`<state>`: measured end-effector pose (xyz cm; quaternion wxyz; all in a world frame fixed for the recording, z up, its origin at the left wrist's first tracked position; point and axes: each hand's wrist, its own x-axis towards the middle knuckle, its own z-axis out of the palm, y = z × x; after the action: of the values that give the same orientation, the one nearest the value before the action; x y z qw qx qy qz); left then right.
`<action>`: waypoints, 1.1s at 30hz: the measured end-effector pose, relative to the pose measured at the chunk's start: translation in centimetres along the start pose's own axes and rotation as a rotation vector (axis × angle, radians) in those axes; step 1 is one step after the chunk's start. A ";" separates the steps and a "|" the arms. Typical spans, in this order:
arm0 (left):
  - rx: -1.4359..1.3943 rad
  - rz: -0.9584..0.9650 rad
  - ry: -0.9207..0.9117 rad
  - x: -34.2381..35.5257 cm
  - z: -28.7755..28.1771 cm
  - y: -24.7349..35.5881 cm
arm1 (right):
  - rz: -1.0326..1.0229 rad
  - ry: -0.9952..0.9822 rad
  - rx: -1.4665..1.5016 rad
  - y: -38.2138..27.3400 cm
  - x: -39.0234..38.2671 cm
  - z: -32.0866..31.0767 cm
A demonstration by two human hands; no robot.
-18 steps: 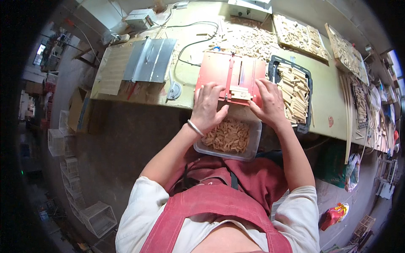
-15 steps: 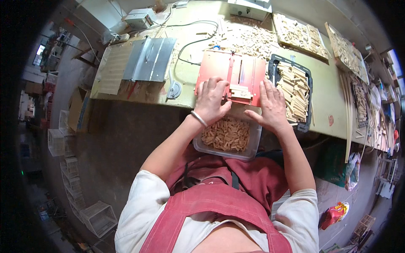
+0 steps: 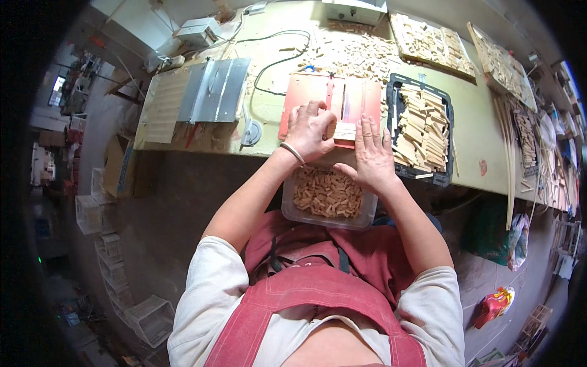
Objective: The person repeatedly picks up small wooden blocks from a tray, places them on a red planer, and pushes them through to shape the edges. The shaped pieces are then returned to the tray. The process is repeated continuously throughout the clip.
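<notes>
A red saw table [image 3: 370, 92] with a long blade slot [image 3: 344, 101] sits at the bench's front edge. Pale wood strips [image 3: 346, 131] lie across its near part. My left hand [image 3: 310, 131] is closed at their left end, fingers curled and thumb tucked in; what it grips is hidden. Fingers stretched and flat, my right hand [image 3: 374, 153] rests over the strips' right end and the table's near right corner, thumb held out to the left. Below both hands, a clear plastic bin [image 3: 293, 215] at my lap holds many short wood pieces [image 3: 328, 194].
Right of the saw table stands a black crate [image 3: 451, 122] of wood sticks [image 3: 422, 131]. Loose offcuts [image 3: 361, 52] cover the bench behind. To the left are a grey metal saw table [image 3: 214, 88], a mitre gauge [image 3: 251, 131] and a black cable [image 3: 260, 81].
My right hand has shifted left, from beside the strips to over their right end. My left hand's fingers have curled in more tightly. The whole view has shifted slightly.
</notes>
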<state>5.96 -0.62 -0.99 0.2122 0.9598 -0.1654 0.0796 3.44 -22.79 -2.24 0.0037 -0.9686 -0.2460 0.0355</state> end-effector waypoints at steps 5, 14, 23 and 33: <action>0.046 0.001 -0.030 0.4 -1.2 1.0 | -0.077 0.080 -0.011 1.1 -0.3 0.0; 0.083 0.035 -0.019 0.6 -1.7 1.0 | -0.022 0.157 0.001 0.8 0.0 -1.9; 0.062 0.035 -0.012 0.7 -1.6 0.8 | -0.076 0.380 0.351 1.8 2.2 -0.8; 0.080 -0.024 -0.064 1.5 -1.9 1.1 | -0.114 0.291 0.513 2.8 3.4 -1.3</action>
<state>6.81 -1.14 1.48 0.1690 0.9716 -0.1573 0.0528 7.88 -23.58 -1.26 0.2856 -0.9155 -0.2800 -0.0428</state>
